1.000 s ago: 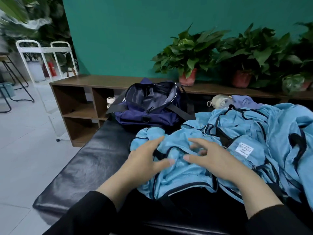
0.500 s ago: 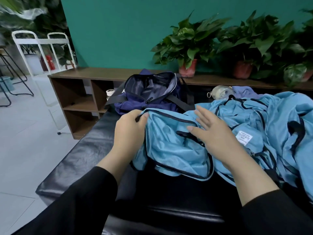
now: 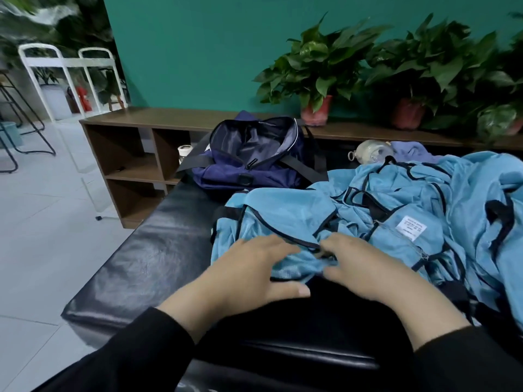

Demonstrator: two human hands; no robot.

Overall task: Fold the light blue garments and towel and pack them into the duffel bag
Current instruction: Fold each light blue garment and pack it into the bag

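Light blue garment (image 3: 283, 222) now lies flatter at the near-left of the pile on the black worktop (image 3: 158, 264), and both hands, left (image 3: 254, 267) and right (image 3: 365, 267), have dropped from its far edge to press flat-fingered on the near hem, so folding's barely started, duffel bag (image 3: 252, 157) open behind.

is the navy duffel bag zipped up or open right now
Open. The duffel bag has its top zipper parted, showing grey lining inside; no light blue fabric is visible in it.
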